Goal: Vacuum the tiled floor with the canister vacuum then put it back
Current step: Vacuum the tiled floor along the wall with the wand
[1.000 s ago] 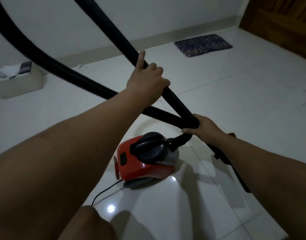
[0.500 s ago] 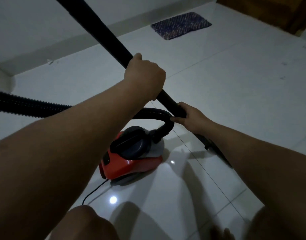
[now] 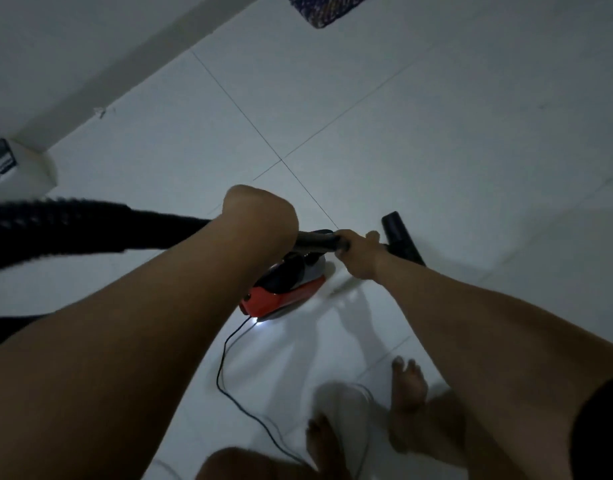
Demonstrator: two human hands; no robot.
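Head view looks steeply down at both bare arms reaching over a red and black plastic canister vacuum [image 3: 284, 292] that sits on the glossy white tiled floor [image 3: 419, 133], directly below the two hands. The left hand [image 3: 260, 216] is clenched around the black rigid vacuum tube [image 3: 317, 241], and just behind that grip the tube joins the black ribbed flexible hose [image 3: 55, 225], which runs off toward the person's left. The right hand [image 3: 358, 252] wraps the same tube just ahead of the left grip, fingers closed around it; beyond this grip the black tapered nozzle end [image 3: 400, 239] sticks out, low over the tiles. Holding the tube with both hands close together, right over the canister, looks like a way to steady and fold the wand down toward the machine body, so this is probably the packing-away stage rather than active sweeping. A thin black power cord [image 3: 225, 372] trails from the canister's rear across the floor toward the bare feet [image 3: 407, 393], near enough to be a tripping or snagging risk. A dark woven mat [image 3: 329, 8] lies well beyond both grips.
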